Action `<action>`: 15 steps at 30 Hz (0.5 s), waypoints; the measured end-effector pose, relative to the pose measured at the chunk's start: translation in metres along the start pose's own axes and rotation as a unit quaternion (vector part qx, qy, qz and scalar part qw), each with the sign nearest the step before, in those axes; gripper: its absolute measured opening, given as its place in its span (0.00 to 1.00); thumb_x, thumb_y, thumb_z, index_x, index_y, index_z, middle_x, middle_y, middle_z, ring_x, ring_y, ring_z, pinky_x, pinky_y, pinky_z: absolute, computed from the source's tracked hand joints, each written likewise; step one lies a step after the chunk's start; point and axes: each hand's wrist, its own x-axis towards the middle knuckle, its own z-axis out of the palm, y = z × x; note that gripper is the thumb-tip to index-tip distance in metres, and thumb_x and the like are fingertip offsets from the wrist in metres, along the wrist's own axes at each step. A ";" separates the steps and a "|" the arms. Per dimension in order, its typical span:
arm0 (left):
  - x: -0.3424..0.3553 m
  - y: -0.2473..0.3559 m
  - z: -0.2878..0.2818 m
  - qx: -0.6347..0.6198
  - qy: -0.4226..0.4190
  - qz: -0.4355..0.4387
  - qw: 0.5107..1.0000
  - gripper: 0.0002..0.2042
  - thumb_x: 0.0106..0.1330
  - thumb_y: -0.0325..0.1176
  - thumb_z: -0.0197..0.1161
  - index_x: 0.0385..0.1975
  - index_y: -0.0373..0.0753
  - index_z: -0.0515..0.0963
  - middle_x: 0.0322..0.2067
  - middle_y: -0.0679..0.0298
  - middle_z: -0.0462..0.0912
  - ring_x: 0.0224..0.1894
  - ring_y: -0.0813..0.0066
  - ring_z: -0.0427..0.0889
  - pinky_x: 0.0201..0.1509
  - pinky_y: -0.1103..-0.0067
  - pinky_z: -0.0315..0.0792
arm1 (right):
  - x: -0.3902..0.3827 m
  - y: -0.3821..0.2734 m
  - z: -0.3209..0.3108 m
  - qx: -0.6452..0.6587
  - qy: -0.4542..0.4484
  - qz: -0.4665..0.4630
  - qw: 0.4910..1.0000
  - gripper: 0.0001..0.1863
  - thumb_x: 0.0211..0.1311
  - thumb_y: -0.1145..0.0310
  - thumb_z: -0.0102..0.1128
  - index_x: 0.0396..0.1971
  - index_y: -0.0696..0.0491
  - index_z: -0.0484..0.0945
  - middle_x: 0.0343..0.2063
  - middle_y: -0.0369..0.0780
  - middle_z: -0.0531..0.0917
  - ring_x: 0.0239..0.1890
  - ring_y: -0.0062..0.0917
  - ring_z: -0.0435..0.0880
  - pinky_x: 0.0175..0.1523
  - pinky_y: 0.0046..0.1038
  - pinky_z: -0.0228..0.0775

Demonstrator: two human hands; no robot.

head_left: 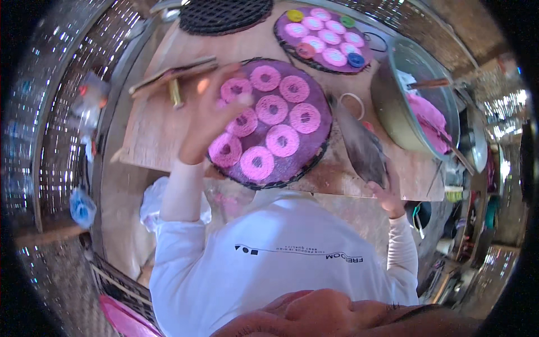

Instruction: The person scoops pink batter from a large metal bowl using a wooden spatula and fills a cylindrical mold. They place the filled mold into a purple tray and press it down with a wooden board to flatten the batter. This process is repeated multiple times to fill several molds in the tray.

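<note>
A round tray (292,154) with a purple face and dark woven rim lies at the table's near edge. Several pink, ridged rings (271,109) that look like extruded dough are spread over it. My left hand (208,123) hovers over the tray's left side, thumb and fingers apart and somewhat blurred, partly covering rings there. To the right of the tray, my right hand (388,194) grips the near end of a dark grey, flat, tapering piece (361,147); its kind is unclear. A pale hoop (353,104) lies beside that piece.
A large basin (387,115) at right holds pink dough (428,121) and wooden-handled tools. Behind stands another tray (289,42) with pink rings and coloured discs. A dark woven mat (224,16) lies far back. Wooden sticks (163,78) and a brass-coloured cylinder (176,93) lie at left.
</note>
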 end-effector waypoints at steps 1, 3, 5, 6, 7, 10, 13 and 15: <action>-0.003 0.014 0.017 -0.039 0.024 0.032 0.998 0.28 0.56 0.41 0.60 0.55 0.34 0.64 0.49 0.59 0.72 0.54 0.70 0.68 0.57 0.74 0.61 | 0.019 -0.023 0.018 0.088 -0.051 -0.002 0.995 0.40 0.46 0.55 0.66 0.56 0.61 0.60 0.51 0.43 0.71 0.54 0.28 0.69 0.60 0.29 0.57; -0.004 0.032 0.033 -0.171 0.068 0.055 0.981 0.35 0.57 0.57 0.53 0.57 0.35 0.62 0.51 0.58 0.70 0.56 0.66 0.67 0.59 0.72 0.59 | 0.047 -0.062 0.047 0.218 -0.156 0.012 0.963 0.41 0.49 0.54 0.64 0.57 0.62 0.58 0.53 0.42 0.70 0.55 0.27 0.67 0.61 0.28 0.54; 0.000 0.039 0.031 -0.346 0.109 0.044 0.931 0.43 0.54 0.70 0.44 0.59 0.37 0.60 0.55 0.57 0.68 0.58 0.61 0.65 0.62 0.70 0.56 | 0.068 -0.087 0.068 0.309 -0.262 0.031 0.914 0.41 0.52 0.52 0.61 0.59 0.62 0.57 0.54 0.42 0.69 0.55 0.27 0.67 0.62 0.28 0.53; -0.001 0.033 0.018 -0.459 0.040 0.057 0.885 0.43 0.53 0.71 0.43 0.58 0.37 0.62 0.53 0.57 0.70 0.57 0.59 0.65 0.61 0.69 0.56 | 0.076 -0.094 0.072 0.297 -0.310 0.047 0.902 0.40 0.54 0.51 0.59 0.58 0.62 0.57 0.54 0.42 0.69 0.55 0.27 0.67 0.62 0.28 0.52; -0.002 0.031 0.003 -0.563 -0.029 0.071 0.823 0.44 0.53 0.71 0.41 0.58 0.37 0.63 0.51 0.57 0.72 0.57 0.58 0.66 0.61 0.67 0.56 | 0.085 -0.098 0.076 0.284 -0.359 0.062 0.887 0.38 0.55 0.51 0.57 0.58 0.62 0.58 0.54 0.42 0.69 0.55 0.26 0.67 0.63 0.27 0.52; -0.024 0.027 -0.011 -0.666 -0.035 0.051 0.744 0.45 0.52 0.75 0.31 0.43 0.34 0.72 0.29 0.61 0.72 0.43 0.60 0.70 0.47 0.72 0.63 | 0.103 -0.098 0.085 0.246 -0.451 0.161 0.843 0.34 0.60 0.46 0.49 0.55 0.60 0.63 0.49 0.41 0.73 0.51 0.23 0.70 0.58 0.25 0.58; -0.038 -0.007 -0.015 -0.680 -0.019 0.028 0.733 0.38 0.52 0.75 0.34 0.23 0.40 0.70 0.20 0.67 0.64 0.29 0.69 0.64 0.36 0.76 0.60 | 0.121 -0.089 0.096 0.182 -0.471 0.239 0.829 0.32 0.62 0.42 0.40 0.50 0.57 0.68 0.40 0.38 0.77 0.40 0.19 0.75 0.46 0.21 0.67; -0.048 -0.022 -0.012 -0.709 0.012 0.010 0.705 0.35 0.52 0.74 0.36 0.19 0.43 0.66 0.19 0.68 0.64 0.29 0.69 0.65 0.36 0.77 0.60 | 0.127 -0.089 0.106 0.129 -0.450 0.292 0.834 0.33 0.62 0.38 0.36 0.44 0.55 0.71 0.29 0.35 0.77 0.26 0.16 0.75 0.29 0.16 0.68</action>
